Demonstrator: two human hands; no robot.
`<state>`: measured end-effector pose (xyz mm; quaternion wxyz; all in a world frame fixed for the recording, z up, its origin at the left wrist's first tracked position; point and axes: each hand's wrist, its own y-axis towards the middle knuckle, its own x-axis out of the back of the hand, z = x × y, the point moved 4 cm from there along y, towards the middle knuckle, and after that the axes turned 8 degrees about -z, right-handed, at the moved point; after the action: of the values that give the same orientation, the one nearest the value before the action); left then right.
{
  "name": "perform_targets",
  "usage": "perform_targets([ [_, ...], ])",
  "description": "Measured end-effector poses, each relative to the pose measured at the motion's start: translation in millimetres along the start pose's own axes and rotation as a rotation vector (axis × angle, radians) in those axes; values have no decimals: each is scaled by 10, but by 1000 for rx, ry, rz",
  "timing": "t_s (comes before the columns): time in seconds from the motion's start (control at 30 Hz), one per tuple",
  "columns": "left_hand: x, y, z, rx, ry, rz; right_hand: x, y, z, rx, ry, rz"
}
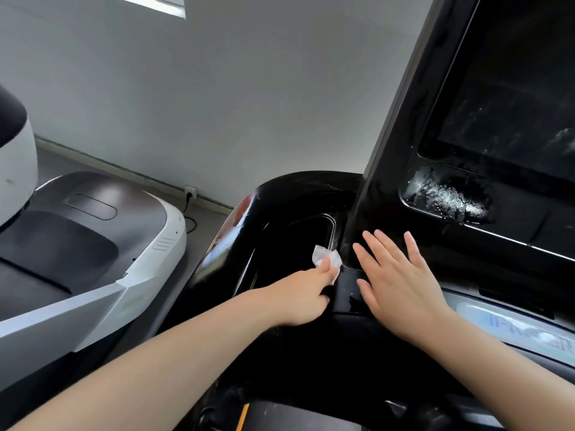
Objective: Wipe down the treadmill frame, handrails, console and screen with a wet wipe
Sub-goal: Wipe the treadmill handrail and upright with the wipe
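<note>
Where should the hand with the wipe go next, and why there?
Probably a short slide forward along the recessed tray. The left hand pinches the wet wipe at the tray's near right corner, beside the upright post, and the glossy tray ahead looks unwiped. The right hand lies flat, bracing.

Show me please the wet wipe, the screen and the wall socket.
wet wipe [326, 258]: head view, its crumpled white middle.
screen [510, 104]: head view, its dark glass.
wall socket [190, 191]: head view, its white faceplate.
</note>
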<state>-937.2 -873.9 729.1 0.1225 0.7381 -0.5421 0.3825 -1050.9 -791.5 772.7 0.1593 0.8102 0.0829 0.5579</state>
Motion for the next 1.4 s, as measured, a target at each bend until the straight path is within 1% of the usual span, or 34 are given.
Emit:
perform_targets([
  [0.07, -42, -222, -24, -48, 60, 40, 12, -15, 36, 27, 2, -15],
  [0.17, -54, -490, -45, -105, 230, 53, 48, -46, 76, 51, 14, -23],
  [0.3, -92, -572, -91, -180, 357, 8, 54, -129, 59, 51, 9, -22],
  [0.37, -159, -418, -129, -196, 339, -60, 48, -167, 37, 48, 2, -26],
  [0.47, -211, -145, -195, -146, 319, -169, 44, -223, 7, 50, 13, -53],
  [0.57, -221, -199, -269, -129, 322, -235, 53, -253, -8, 62, 16, -70],
  [0.67, -276, -514, -232, -187, 375, -239, 46, -263, 11, 69, 31, -62],
  [0.77, -269, -669, -50, -178, 443, -225, 40, -263, 22, 68, 38, -57],
  [0.83, -240, -647, -11, -161, 429, -215, 52, -261, 15, 57, 42, -50],
  [1.0, -216, -405, -224, -110, 341, -249, 40, -282, 50, 54, 63, -34],
  [1.07, -202, -425, -232, -124, 343, -255, 15, -279, 51, 61, 56, -29],
  [1.2, -206, -681, -102, -161, 339, -172, -14, -291, -46, 29, 6, 8],
  [1.3, -203, -617, -116, -178, 395, -154, -45, -268, -143, 13, -22, 58],
  [1.4, -188, -314, -247, -180, 463, -182, -42, -240, -209, -34, -41, 103],
])
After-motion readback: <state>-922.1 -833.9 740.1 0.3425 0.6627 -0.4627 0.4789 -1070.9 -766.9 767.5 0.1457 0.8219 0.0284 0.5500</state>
